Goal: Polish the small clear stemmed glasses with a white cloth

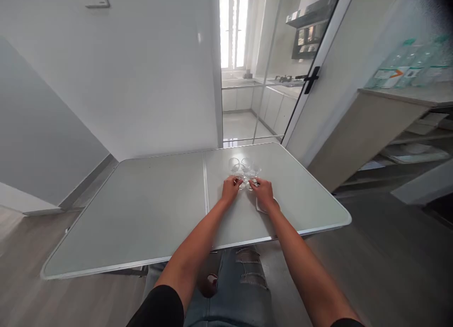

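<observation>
Several clear glasses (234, 163) stand close together on the right half of the folding table (170, 195). My left hand (230, 188) has its fingers closed on the left side of a near clear glass (241, 185). Beside it, my right hand (262, 190) pinches another near clear glass (249, 185) from the right. Both of these glasses are partly covered by my fingers, and their outlines are faint against the pale tabletop. Under my right wrist lies a white, flat item (260, 207), mostly hidden by the arm; I cannot tell what it is.
A white wall (159, 81) borders the table's far side. Behind the glasses is a glazed door with a black handle (312, 80). To the right, a shelf unit (385, 114) carries several plastic bottles (396, 65). The table's rounded right corner (348, 218) juts over the floor.
</observation>
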Demonstrator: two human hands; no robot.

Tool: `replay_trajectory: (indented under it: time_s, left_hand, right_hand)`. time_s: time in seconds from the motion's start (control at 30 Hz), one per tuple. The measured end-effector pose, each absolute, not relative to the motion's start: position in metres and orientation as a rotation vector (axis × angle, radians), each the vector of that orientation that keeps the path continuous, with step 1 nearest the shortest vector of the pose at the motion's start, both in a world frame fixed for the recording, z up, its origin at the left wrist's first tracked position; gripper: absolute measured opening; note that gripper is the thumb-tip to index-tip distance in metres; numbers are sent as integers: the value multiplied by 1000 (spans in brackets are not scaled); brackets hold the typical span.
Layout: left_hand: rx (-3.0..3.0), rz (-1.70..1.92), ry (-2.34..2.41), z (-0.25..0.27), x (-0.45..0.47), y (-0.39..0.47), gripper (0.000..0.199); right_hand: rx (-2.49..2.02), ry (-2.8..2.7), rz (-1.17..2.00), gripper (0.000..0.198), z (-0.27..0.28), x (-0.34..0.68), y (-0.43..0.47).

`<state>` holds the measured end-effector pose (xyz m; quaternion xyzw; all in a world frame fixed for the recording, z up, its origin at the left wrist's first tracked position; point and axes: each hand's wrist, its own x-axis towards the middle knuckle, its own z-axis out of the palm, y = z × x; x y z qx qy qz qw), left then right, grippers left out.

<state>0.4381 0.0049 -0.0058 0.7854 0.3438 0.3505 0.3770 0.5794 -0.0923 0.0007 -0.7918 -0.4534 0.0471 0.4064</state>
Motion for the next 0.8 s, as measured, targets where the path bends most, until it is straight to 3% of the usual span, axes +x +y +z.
replay_trajectory:
  time_s: [0.27,0.53,0.8]
  left_hand:
    - [1890,1111,1190,4,275,-10,24]
    - [1828,1367,1683,-1,93,3,18]
    - [1714,1489,1792,-15,21,20,26]
  right_hand:
    - [-1679,-1269,130,32,10,514,-86]
    - [-1510,-1545,537,23,18,311,2]
    - [-1699,-1752,581,24,16,186,54]
